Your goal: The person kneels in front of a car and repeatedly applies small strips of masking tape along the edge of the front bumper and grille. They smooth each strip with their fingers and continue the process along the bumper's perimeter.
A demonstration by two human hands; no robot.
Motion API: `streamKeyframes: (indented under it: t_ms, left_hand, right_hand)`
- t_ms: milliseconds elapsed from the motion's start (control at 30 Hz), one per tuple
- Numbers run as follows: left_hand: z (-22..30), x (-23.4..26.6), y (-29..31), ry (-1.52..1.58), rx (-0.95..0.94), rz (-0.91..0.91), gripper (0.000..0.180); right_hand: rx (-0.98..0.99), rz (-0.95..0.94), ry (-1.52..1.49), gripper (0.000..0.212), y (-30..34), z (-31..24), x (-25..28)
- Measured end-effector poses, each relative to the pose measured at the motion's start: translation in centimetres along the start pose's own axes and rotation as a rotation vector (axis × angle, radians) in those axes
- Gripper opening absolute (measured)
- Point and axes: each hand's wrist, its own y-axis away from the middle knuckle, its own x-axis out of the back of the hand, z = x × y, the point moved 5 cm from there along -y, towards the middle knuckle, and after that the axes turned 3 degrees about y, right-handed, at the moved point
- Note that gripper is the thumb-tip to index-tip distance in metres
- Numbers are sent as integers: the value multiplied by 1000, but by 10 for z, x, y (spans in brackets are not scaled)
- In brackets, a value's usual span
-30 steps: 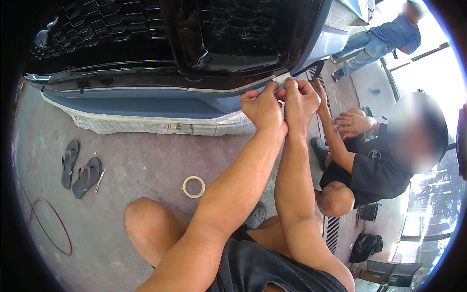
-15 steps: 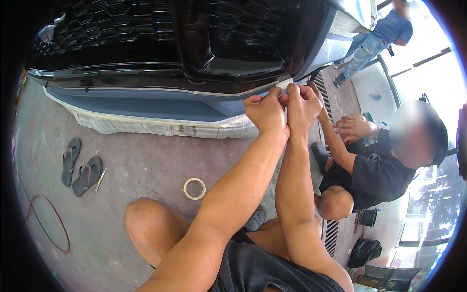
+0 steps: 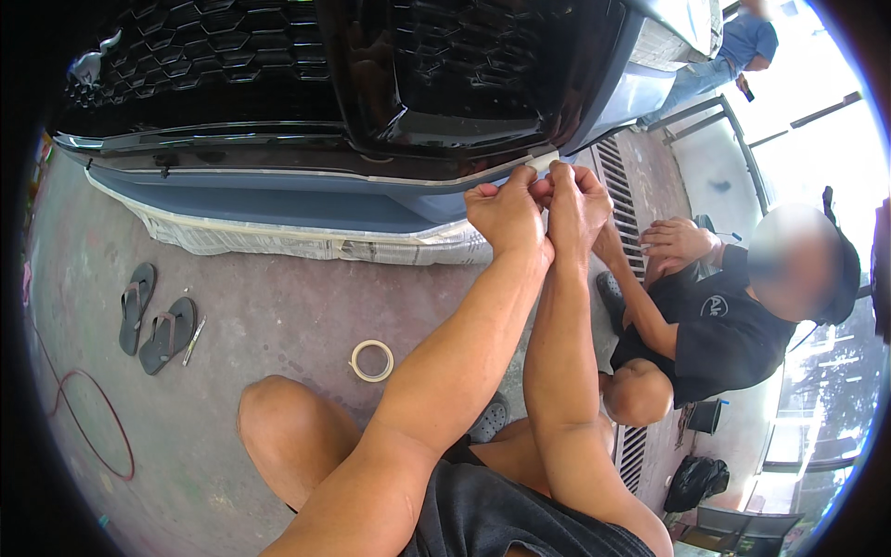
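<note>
Both my arms reach up to the lower edge of a car's front bumper (image 3: 306,206), which is grey-blue with a black grille (image 3: 251,56) above it. My left hand (image 3: 509,212) and my right hand (image 3: 575,200) are side by side, thumbs and fingers pinched. Between and above the fingertips is a pale strip of masking tape (image 3: 542,161), lying along the seam between the black trim and the grey-blue panel. Both hands pinch at this tape; the exact grip is partly hidden by the fingers. Taped newspaper (image 3: 316,243) hangs under the bumper.
A tape roll (image 3: 371,360) lies on the concrete floor. To its left are flip-flops (image 3: 167,336), a thin pen-like tool (image 3: 194,341) and a red hose (image 3: 93,379). A person in black (image 3: 729,325) crouches close on my right, beside a floor grate (image 3: 620,186). Another person (image 3: 733,56) stands beyond.
My hands stay almost in place at the tape. The crouching person's near hand has drawn down and back from the bumper. The standing person has shifted behind the car.
</note>
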Motion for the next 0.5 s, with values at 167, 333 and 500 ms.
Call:
streamKeyframes:
  t_ms: [167,333,500]
  left_hand:
    - [2,1,-2,25,9,24,25]
    - [2,0,-3,4,51,4,19]
    - [4,0,-1,-7,56,12,17]
  right_hand:
    - [-6,40,4,20,9,-12,-5]
    - [-23,53,-16,19,12,-18,-6]
    - [2,76,-8,20,8,-13,-6]
